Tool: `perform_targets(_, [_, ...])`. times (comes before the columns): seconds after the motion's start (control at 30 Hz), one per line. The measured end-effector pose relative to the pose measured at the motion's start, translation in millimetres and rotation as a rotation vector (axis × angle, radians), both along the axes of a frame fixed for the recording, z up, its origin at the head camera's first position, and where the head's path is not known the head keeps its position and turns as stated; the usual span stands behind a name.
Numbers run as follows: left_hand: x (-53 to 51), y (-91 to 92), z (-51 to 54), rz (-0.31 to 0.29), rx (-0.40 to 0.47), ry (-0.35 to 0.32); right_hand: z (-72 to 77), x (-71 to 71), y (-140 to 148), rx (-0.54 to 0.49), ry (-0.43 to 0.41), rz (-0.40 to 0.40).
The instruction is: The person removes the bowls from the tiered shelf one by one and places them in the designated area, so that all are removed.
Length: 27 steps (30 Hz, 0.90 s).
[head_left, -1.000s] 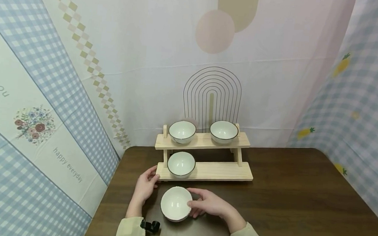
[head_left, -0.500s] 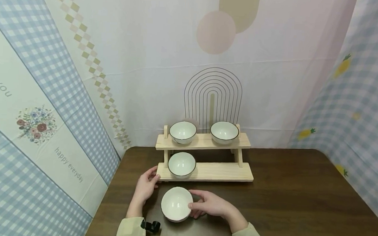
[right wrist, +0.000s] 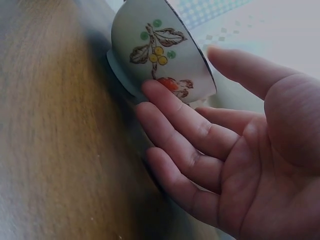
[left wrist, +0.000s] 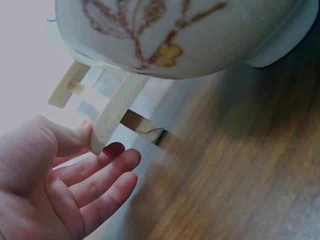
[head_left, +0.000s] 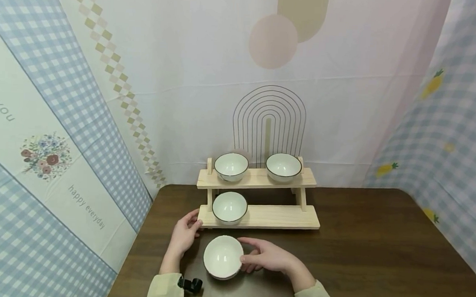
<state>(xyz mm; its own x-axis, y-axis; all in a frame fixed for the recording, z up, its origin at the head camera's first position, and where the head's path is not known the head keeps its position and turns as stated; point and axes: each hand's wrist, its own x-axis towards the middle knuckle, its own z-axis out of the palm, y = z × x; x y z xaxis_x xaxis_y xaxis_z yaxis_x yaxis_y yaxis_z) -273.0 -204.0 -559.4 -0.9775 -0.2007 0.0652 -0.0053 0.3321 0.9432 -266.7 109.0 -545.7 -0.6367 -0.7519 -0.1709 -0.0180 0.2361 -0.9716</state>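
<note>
A white bowl (head_left: 222, 257) with a dark rim and a painted fruit branch stands upright on the table before the shelf. At its right side is my right hand (head_left: 271, 256), the fingers fairly straight beside the bowl's wall and the thumb tip by the rim; firm contact is hard to make out. My left hand (head_left: 183, 236) holds the left end of the two-tier wooden shelf (head_left: 279, 216), thumb on the lower board's edge. In the left wrist view several fingers (left wrist: 107, 195) lie loosely below that board (left wrist: 112, 117); the index finger is mostly hidden.
One bowl (head_left: 229, 208) sits on the lower tier at left. Up on the top tier are two more bowls, a left one (head_left: 231, 167) and a right one (head_left: 283, 167). The dark wooden table (head_left: 377, 252) reaches back to a patterned cloth wall (head_left: 183, 119).
My right hand has shifted slightly to the right, its thumb drawing back from over the bowl to the rim. The left hand and the bowls keep their places; the head view drifts a little.
</note>
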Motion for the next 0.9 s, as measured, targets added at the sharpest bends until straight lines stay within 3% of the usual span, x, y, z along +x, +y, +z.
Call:
perform_targets(0.57, [5.2, -6.6, 0.2, -0.037, 0.017, -0.009, -0.1, 2.5, 10, 0.039, 0.017, -0.043])
perform_targets(0.9, [5.4, -11.4, -1.2, -0.043, 0.006, -0.011, 2.9, 1.9, 19, 0.045, 0.010, -0.108])
